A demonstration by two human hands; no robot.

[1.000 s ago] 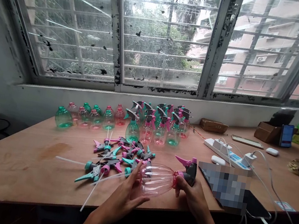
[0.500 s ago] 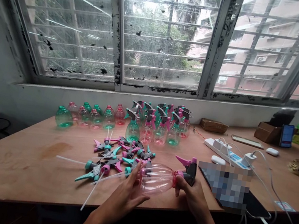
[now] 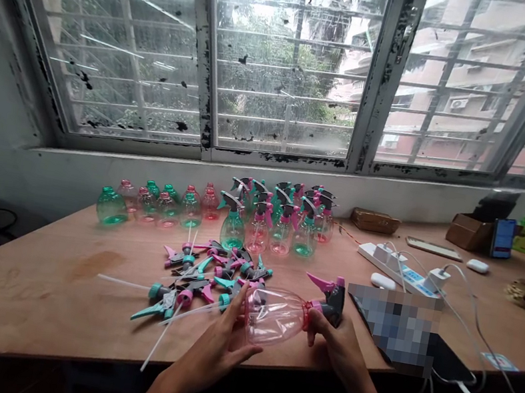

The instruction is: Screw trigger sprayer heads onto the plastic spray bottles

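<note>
A clear pink spray bottle (image 3: 275, 319) lies on its side in the air over the table's front edge, its base to the left. My left hand (image 3: 228, 339) is closed around the base end. At the neck, my right hand (image 3: 336, 338) grips the pink collar of the black-and-pink trigger head (image 3: 334, 299), which sits on the bottle's mouth. Just beyond my left hand, several loose trigger heads (image 3: 190, 285) in pink, teal and black lie in a heap, some with white dip tubes pointing outward.
Fitted spray bottles (image 3: 234, 227) stand grouped at the back, with headless green and pink bottles (image 3: 112, 207) to their left. On the right lie a power strip (image 3: 399, 269) with white cables, a dark tablet-like device (image 3: 447, 356) and a brown box (image 3: 470, 230).
The pink bottle has rolled slightly about its long axis, and its highlights have shifted. Both hands stay almost in the same place.
</note>
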